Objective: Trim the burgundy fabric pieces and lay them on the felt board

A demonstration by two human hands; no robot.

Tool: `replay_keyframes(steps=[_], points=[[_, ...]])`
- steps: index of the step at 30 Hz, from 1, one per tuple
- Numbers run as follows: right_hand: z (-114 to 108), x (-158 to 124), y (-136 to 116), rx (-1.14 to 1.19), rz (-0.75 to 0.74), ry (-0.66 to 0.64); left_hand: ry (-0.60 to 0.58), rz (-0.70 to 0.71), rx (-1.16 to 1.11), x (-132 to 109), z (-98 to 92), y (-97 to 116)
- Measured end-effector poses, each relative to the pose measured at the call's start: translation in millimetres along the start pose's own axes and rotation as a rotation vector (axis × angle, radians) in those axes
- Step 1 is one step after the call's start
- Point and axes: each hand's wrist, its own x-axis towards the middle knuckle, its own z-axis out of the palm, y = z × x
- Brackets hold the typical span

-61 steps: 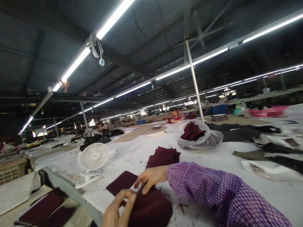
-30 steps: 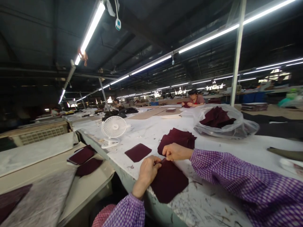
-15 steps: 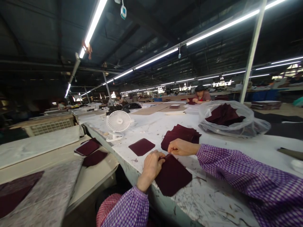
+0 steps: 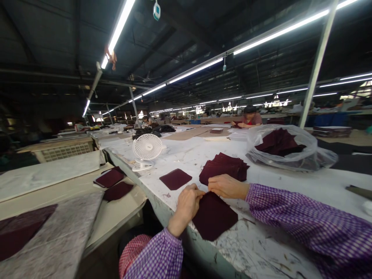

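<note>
A dark maroon fabric piece [image 4: 215, 217] lies flat near the table's front edge. At its far left corner, my left hand [image 4: 187, 205] is closed with thumb and fingers pinching the edge. My right hand [image 4: 226, 186] meets it there, its fingertips pressed together on the same corner. Just behind my right hand sits a fanned stack of maroon fabric pieces [image 4: 223, 167]. A single maroon piece [image 4: 175, 179] rests to the left of that stack, apart from it.
A white fan [image 4: 147, 147] stands toward the table's left edge. At the back right, a clear plastic bag [image 4: 314, 157] holds more maroon pieces. A lower cream surface [image 4: 116, 217] on the left carries further maroon pieces. A co-worker [image 4: 251, 117] sits across the table.
My right fingertips have shifted slightly down and right at the fabric's corner, along with a small shift of the whole view. The fabric piece stays flat in place.
</note>
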Motion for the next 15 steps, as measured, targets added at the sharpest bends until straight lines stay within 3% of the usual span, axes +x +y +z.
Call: replay_keyframes(steps=[4,7,10,15], points=[[5.5,-9.3,0.4,-0.182,-0.085,-0.039,0.002,0.034,0.105,-2.1,0.2,1.3],[2.9,-13.0,0.2,-0.21,-0.017,-0.043,0.002,0.047,0.128,-3.2,-0.5,2.5],[-1.6,-9.8,-4.5,-0.112,0.105,0.022,0.007,0.049,0.137,-3.2,0.1,4.1],[2.6,-2.8,-22.8,0.196,0.065,0.094,0.015,0.049,0.136,-2.9,1.3,3.4]])
